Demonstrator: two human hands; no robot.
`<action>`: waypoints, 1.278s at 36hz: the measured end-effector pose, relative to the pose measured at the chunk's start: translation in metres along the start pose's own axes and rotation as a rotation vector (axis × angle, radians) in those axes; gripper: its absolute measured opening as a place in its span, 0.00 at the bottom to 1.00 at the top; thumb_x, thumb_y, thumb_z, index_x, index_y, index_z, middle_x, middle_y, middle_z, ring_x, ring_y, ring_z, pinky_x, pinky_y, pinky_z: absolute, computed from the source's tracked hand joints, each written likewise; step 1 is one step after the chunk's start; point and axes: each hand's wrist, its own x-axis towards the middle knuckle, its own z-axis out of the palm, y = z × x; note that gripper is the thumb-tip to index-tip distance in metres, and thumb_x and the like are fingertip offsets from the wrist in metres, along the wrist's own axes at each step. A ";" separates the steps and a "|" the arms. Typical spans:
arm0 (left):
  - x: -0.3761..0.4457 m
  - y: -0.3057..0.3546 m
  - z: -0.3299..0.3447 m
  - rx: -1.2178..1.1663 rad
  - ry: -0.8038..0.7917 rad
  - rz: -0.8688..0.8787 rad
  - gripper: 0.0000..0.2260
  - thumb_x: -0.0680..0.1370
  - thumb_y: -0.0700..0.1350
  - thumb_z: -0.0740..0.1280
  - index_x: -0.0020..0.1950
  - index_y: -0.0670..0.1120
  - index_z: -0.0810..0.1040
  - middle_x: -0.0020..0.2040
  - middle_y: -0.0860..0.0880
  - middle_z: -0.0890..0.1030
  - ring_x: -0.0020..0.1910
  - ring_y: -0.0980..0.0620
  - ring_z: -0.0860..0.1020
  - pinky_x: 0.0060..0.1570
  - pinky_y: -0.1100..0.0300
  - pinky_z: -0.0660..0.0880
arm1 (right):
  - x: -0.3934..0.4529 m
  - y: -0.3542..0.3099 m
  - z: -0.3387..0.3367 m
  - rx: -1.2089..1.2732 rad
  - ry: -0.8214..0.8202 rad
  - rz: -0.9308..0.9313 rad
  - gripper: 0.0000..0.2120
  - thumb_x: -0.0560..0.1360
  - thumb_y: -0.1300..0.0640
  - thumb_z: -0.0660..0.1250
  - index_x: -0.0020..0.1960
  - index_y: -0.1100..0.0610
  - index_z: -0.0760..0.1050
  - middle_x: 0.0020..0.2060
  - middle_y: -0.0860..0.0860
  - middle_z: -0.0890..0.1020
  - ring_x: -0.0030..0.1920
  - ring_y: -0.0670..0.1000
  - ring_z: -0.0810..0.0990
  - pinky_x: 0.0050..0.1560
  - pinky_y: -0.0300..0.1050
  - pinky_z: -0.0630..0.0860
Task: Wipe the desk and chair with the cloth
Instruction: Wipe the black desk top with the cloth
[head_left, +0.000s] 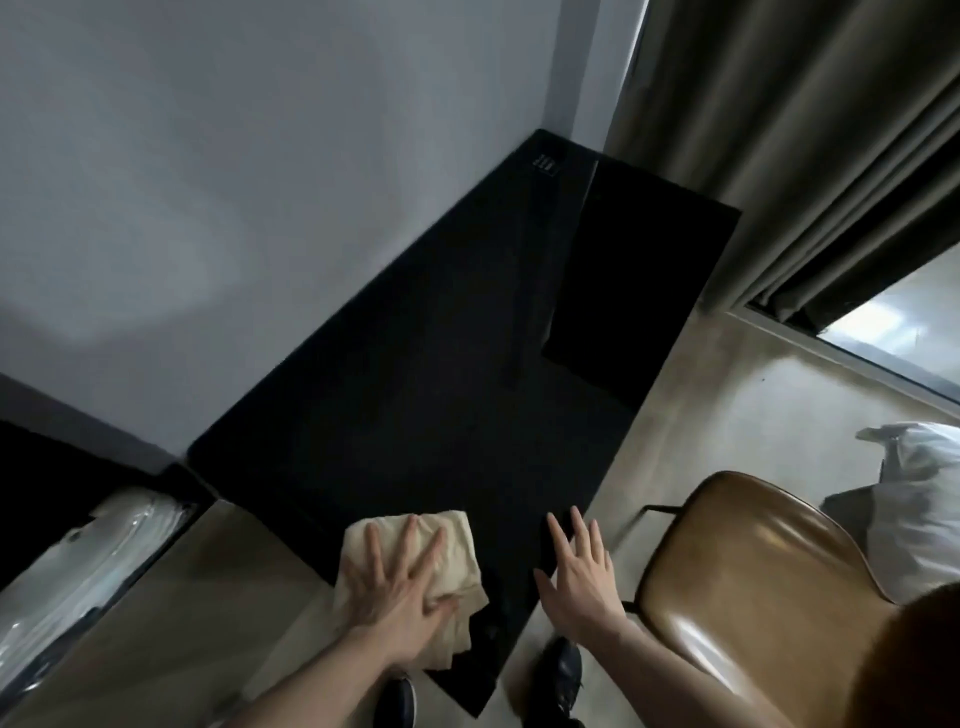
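My left hand (395, 587) lies flat on the cloth (447, 551), fingers straight and spread, thumb out to the right, pressing it down rather than closing any grip around it. My right hand (576, 577) is just beside it, also open with fingers spread and holding nothing; its fingertips reach over the near right edge of the table (415, 374), though I cannot tell whether they touch the top.

There are two hands, one cloth, one table, one chair (753, 587) and two dark shoes (563, 670) on the floor below.

The cloth is pale cream, folded into a rough, rumpled pad; it sits at the table's near corner, with its lower part hanging past the edge. The table is black and matte. The chair, with a glossy brown seat on a thin black frame, stands near the table's right side.
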 end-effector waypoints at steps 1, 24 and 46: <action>0.004 0.005 0.001 -0.007 -0.001 -0.043 0.38 0.78 0.73 0.49 0.64 0.69 0.15 0.72 0.54 0.17 0.69 0.29 0.19 0.68 0.24 0.38 | 0.007 0.007 -0.005 -0.015 -0.014 -0.026 0.37 0.82 0.43 0.57 0.82 0.47 0.39 0.81 0.52 0.37 0.80 0.59 0.36 0.80 0.58 0.47; 0.071 0.044 -0.041 -0.168 -0.079 -0.238 0.35 0.67 0.79 0.32 0.61 0.68 0.12 0.72 0.53 0.17 0.64 0.35 0.13 0.69 0.22 0.39 | 0.120 0.042 -0.090 -0.195 -0.106 -0.251 0.35 0.83 0.42 0.56 0.82 0.44 0.40 0.81 0.51 0.36 0.80 0.59 0.32 0.79 0.61 0.38; 0.153 0.091 -0.057 -0.245 -0.092 -0.460 0.49 0.58 0.75 0.14 0.79 0.70 0.37 0.82 0.50 0.30 0.76 0.30 0.28 0.56 0.12 0.44 | 0.225 0.045 -0.193 -0.365 -0.087 -0.321 0.36 0.82 0.41 0.57 0.82 0.43 0.39 0.81 0.49 0.37 0.80 0.57 0.34 0.79 0.59 0.39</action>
